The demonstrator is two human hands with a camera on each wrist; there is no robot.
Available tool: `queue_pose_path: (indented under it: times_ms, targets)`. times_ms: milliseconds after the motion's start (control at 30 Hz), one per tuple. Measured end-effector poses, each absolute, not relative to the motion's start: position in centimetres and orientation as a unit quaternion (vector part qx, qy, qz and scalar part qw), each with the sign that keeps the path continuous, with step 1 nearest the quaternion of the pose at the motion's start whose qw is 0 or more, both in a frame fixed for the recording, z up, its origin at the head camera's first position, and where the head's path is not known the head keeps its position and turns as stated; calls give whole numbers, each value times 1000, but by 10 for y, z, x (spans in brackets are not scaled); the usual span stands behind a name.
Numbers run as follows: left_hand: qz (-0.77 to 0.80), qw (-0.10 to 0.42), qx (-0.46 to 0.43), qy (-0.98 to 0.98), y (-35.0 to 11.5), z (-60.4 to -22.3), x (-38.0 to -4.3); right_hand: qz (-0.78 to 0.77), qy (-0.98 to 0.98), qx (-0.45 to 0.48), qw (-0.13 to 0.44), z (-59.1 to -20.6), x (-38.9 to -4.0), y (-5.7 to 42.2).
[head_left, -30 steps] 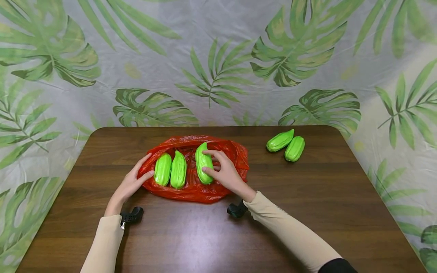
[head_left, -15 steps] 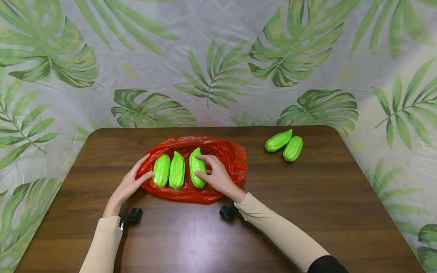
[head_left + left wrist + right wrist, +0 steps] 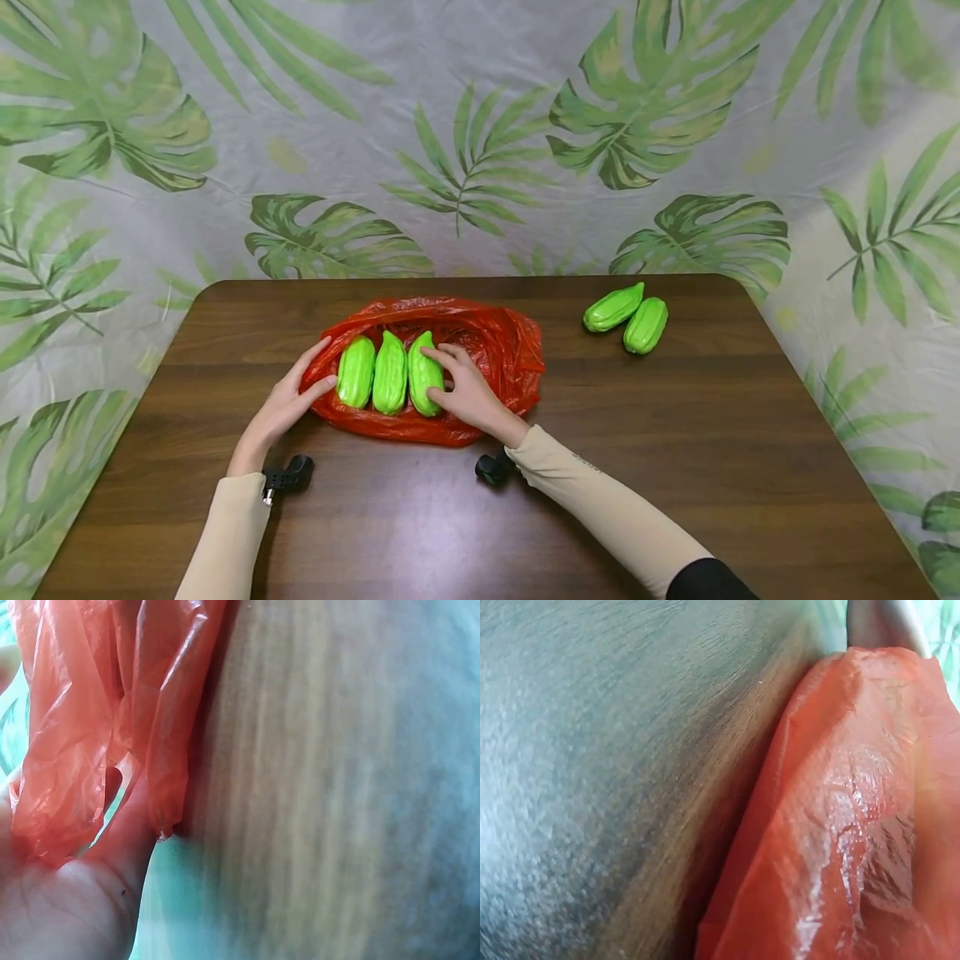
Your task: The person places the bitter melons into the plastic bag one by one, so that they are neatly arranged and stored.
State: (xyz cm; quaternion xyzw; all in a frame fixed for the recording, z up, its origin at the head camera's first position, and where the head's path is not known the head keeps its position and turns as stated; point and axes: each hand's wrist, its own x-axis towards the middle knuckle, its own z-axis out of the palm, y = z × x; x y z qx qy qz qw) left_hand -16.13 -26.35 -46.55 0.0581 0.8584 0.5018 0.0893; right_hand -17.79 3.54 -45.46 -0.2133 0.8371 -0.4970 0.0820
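A red plastic bag (image 3: 491,358) lies on its side of the table, mouth spread upward. Inside, three glossy, ridged green gourd-like pieces stand side by side: the left one (image 3: 356,372), the middle one (image 3: 390,375) and the right one (image 3: 425,379). My right hand (image 3: 471,389) pinches the right green gourd between thumb and fingers. At the bag's left rim, my left hand (image 3: 287,402) rests with thumb and forefinger spread and straight; its other fingers are hidden. Plastic drapes over that hand (image 3: 67,907) in the left wrist view. Red plastic (image 3: 840,817) fills much of the right wrist view.
Two more green gourds, one tilted (image 3: 613,307) and one more upright (image 3: 645,326), lie together at the table's back right. The brown wooden table (image 3: 675,450) has a leaf-patterned curtain (image 3: 495,50) behind it. Each wrist carries a black camera mount (image 3: 291,475).
My right hand has moved left inside the bag with its green gourd, bringing it up beside the middle one. The left hand has stayed at the bag's left rim.
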Motion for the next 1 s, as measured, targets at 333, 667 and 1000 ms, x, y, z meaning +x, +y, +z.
queue_pose_path:
  times_ms: [333, 667, 1000]
  targets:
    - [501, 92, 53, 859, -264, -466, -162, -469, 848, -230, 89, -456, -178, 35]
    - [501, 90, 56, 859, -263, -466, -162, -483, 840, -233, 86, -453, -177, 37]
    - [511, 95, 58, 852, -265, -465, -162, -511, 823, -231, 84, -444, -177, 48]
